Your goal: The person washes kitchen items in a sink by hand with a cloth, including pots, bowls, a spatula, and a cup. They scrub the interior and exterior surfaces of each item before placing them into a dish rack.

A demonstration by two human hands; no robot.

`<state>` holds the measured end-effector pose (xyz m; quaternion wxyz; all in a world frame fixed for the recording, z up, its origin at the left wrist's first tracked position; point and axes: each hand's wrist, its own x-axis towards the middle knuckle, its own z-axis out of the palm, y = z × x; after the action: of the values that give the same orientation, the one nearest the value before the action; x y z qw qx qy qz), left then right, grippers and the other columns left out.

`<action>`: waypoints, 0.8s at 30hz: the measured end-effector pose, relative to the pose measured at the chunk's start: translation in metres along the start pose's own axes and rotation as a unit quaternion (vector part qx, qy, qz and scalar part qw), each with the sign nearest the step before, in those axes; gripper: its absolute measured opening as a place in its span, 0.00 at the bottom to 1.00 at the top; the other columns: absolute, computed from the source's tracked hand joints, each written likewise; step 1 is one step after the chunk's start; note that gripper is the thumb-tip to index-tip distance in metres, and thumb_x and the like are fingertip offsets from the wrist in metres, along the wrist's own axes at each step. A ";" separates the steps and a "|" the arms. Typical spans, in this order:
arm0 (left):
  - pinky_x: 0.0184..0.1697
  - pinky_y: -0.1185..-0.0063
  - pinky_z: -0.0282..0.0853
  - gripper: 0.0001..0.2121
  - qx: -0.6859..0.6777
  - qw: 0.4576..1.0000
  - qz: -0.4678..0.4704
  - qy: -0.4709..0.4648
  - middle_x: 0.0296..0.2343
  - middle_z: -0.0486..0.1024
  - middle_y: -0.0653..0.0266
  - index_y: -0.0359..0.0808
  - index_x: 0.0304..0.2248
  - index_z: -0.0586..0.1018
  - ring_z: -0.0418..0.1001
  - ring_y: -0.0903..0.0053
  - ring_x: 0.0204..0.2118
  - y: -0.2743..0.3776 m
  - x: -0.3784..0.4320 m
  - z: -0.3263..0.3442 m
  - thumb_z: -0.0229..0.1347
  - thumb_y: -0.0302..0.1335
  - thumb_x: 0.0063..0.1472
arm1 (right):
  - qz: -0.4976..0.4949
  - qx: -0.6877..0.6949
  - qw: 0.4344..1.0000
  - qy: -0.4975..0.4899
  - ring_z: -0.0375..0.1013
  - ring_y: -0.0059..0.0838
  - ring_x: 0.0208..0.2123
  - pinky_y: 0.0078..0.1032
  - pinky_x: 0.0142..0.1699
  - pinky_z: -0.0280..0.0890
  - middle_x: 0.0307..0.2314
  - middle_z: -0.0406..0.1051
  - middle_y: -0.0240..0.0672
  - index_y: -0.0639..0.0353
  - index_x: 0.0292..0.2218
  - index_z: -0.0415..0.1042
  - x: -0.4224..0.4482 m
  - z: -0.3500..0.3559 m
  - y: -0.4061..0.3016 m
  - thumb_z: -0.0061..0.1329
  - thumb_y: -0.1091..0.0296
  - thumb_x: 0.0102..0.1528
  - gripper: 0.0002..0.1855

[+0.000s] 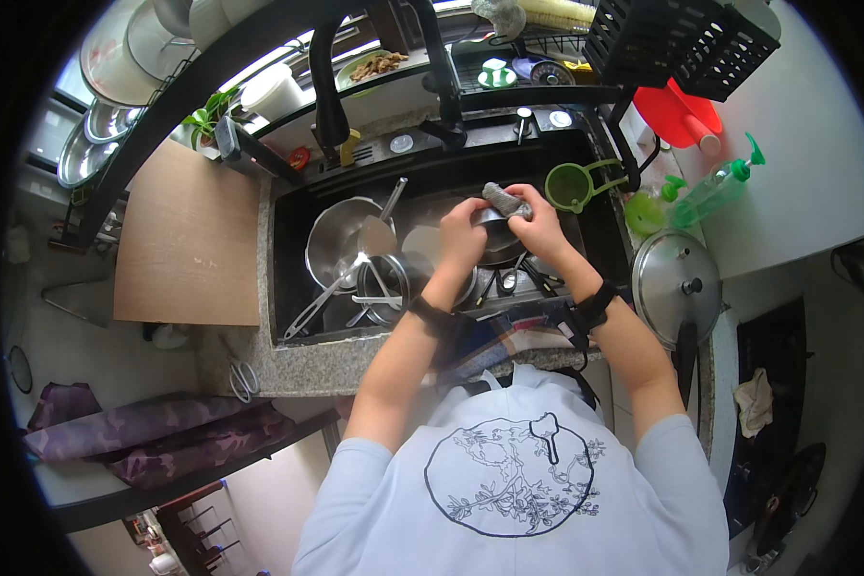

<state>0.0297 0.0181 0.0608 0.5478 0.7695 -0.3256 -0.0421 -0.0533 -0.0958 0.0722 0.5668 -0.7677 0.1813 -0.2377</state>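
Above the right part of the black sink, my left hand grips the rim of a shiny metal bowl. Pressed against that bowl, a grey scrubbing cloth is pinched in my right hand. My fingers hide part of the bowl. To the left in the sink stands a large steel pot with a metal spatula leaning in it. A smaller steel pot and a slotted utensil lie before it. Several spoons and dark-handled utensils rest below my hands.
A green strainer cup sits at the sink's right side. Beyond it are green pump bottles and a pressure cooker lid. A wooden board lies left; scissors lie on the granite edge. A black rack spans the back.
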 end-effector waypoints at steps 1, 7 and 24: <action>0.34 0.80 0.65 0.14 0.015 1.000 0.020 0.006 0.23 0.73 0.56 0.30 0.27 0.74 0.72 0.70 0.28 0.002 0.000 -0.001 0.43 0.14 0.37 | -0.004 0.011 0.999 -0.031 0.69 0.37 0.32 0.26 0.38 0.62 0.29 0.68 0.42 0.59 0.39 0.63 -0.002 0.001 -0.006 0.41 0.73 0.37 0.22; 0.32 0.82 0.66 0.13 -0.017 0.995 0.067 0.075 0.22 0.73 0.58 0.30 0.25 0.74 0.72 0.74 0.26 0.006 0.000 -0.004 0.45 0.12 0.36 | -0.104 -0.076 0.991 -0.028 0.66 0.45 0.34 0.30 0.40 0.61 0.29 0.67 0.43 0.59 0.38 0.63 -0.001 0.009 -0.012 0.41 0.78 0.36 0.22; 0.31 0.84 0.62 0.11 -0.447 0.835 -0.254 0.196 0.26 0.70 0.68 0.33 0.31 0.69 0.66 0.84 0.28 -0.037 -0.003 0.029 0.50 0.33 0.55 | 0.160 0.399 0.887 0.170 0.64 0.24 0.31 0.17 0.34 0.59 0.29 0.65 0.31 0.63 0.38 0.62 -0.020 0.027 0.027 0.33 0.88 0.32 0.27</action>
<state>0.0315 0.0032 0.0165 0.8542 0.4891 0.0495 -0.1692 -0.0546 -0.0716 0.0368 0.8161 -0.3850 0.2851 -0.3233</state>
